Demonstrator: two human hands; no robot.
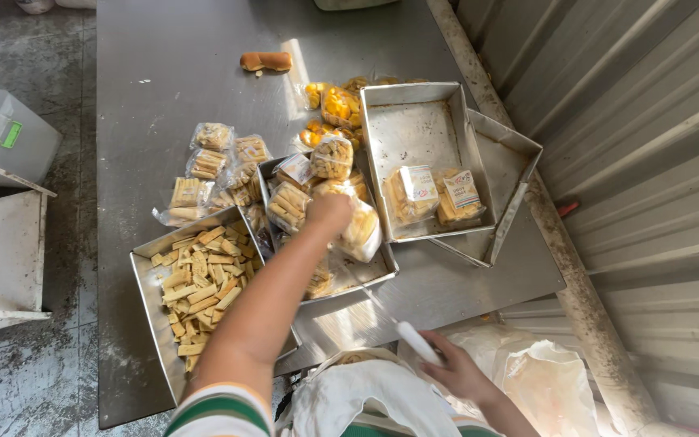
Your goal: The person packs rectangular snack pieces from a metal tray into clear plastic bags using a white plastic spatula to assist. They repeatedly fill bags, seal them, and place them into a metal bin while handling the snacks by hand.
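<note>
My left hand [329, 210] reaches across the steel table and closes on a clear bag of pale biscuits [362, 231] lying in the middle steel tray [382, 271]. Other sealed biscuit packets [289, 206] lie in the same tray. My right hand [455, 368] is low, near my lap, gripping a white tube-like handle [417, 341] above a white plastic bag [366, 396]. A tray of loose biscuit sticks [200, 279] sits left of my left arm.
Two nested steel trays [414, 129] at the right hold two labelled packets [434, 194]. Sealed packets [216, 170] and yellow snack bags [337, 105] lie on the table [163, 97]. A bread roll [266, 61] sits far back. A corrugated metal wall [633, 162] stands right; white boxes [2, 235] stand left.
</note>
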